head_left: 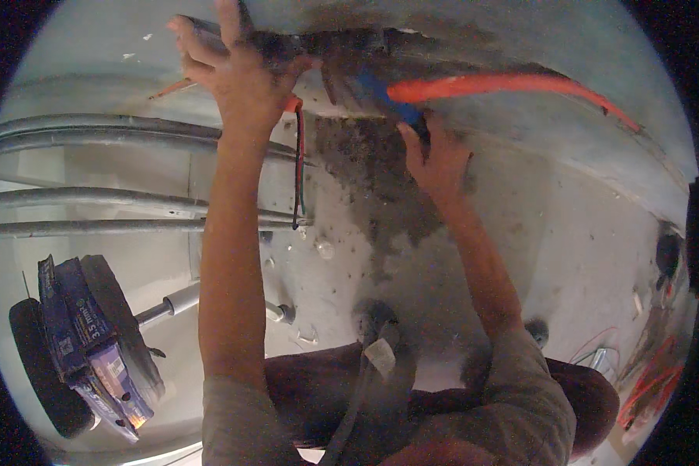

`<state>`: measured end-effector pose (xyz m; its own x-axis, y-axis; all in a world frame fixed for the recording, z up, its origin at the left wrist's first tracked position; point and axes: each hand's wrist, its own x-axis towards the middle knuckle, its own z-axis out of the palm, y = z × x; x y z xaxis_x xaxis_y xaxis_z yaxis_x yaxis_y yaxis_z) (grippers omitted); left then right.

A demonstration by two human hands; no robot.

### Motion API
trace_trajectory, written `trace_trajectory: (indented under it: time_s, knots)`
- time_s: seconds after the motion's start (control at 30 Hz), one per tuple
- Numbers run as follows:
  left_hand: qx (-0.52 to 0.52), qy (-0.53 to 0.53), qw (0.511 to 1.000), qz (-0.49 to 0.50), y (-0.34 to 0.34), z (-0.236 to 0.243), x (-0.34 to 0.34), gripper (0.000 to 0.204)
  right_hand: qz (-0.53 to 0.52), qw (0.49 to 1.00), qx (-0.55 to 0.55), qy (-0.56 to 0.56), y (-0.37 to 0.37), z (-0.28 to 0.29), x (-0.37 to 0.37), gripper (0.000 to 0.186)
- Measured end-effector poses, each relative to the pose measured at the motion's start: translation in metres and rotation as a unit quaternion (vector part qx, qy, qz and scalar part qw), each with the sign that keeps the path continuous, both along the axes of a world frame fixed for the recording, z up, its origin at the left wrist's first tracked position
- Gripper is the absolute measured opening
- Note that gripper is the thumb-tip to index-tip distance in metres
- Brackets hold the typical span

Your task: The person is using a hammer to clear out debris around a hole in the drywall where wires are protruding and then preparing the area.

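My left hand [245, 74] is raised at the wall's dark, rough recess [342, 43], fingers spread and touching a dark surface there. Just below it, red, black and green wires [299, 167] hang from a short orange conduit end [293, 104]. My right hand [443, 163] is closed on a blue tool with a dark end [388, 97], held up at the wall. A long orange flexible conduit [505, 81] runs rightward from beside the tool; where it meets the tool is hard to make out.
Grey pipes [93, 138] cross the left side. Dark printed packages [81, 334] lie at lower left near a pale cylinder [179, 299]. A stained concrete surface [373, 194] fills the middle. Red cables [652, 380] lie at lower right; my knees are at the bottom.
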<state>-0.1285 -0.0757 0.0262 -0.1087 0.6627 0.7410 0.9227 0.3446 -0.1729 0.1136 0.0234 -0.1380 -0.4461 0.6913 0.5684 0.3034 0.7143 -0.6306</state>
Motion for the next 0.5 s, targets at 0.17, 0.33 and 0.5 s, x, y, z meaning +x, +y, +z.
trace_trajectory:
  time_s: [0.17, 0.33, 0.5]
  knots:
    - [-0.004, -0.024, 1.000, 0.016, -0.001, 0.001, 0.003, 0.145, 0.048, 0.998, -0.033, -0.013, -0.008, 0.006, 0.004, 0.035]
    - [-0.093, 0.135, 0.984, 0.074, -0.006, 0.002, -0.006, 0.149, 0.080, 0.997, 0.016, -0.005, -0.002, 0.003, 0.008, 0.035]
    - [0.045, -0.048, 0.998, -0.010, 0.003, -0.005, 0.002, 0.111, 0.020, 0.998, -0.048, -0.036, 0.002, 0.006, 0.003, 0.034]
